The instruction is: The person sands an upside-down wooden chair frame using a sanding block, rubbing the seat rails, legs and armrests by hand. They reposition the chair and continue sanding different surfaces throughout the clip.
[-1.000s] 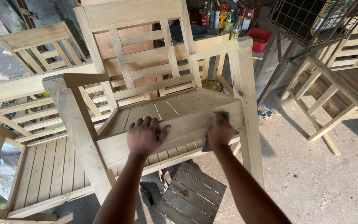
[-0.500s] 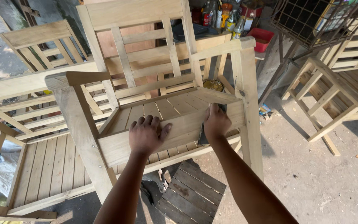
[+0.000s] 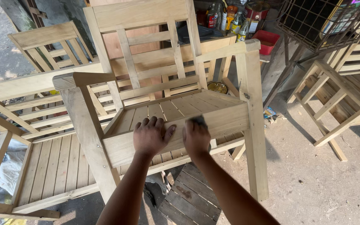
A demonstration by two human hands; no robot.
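My left hand (image 3: 151,135) lies flat and open on the chair's front rail (image 3: 226,121); my right hand (image 3: 196,137) presses a dark sanding pad (image 3: 198,121) there. Another wooden chair (image 3: 42,41) crowds the left side; bare floor (image 3: 313,179) lies open to the right.

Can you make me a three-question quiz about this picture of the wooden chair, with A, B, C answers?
1. Where are both hands?
A. On the chair's front rail
B. On the chair's back
C. On the ground

2. What colour is the tub behind the chair?
A. Blue
B. Red
C. White

3. How is the left hand?
A. In a fist
B. Flat, fingers spread
C. Pointing up in the air

Answers:
1. A: the left hand and right hand both lie on the front rail of the chair.
2. B: the tub by the bottles is red.
3. B: its fingers lie open on the wood, while the right hand presses a small dark pad there.
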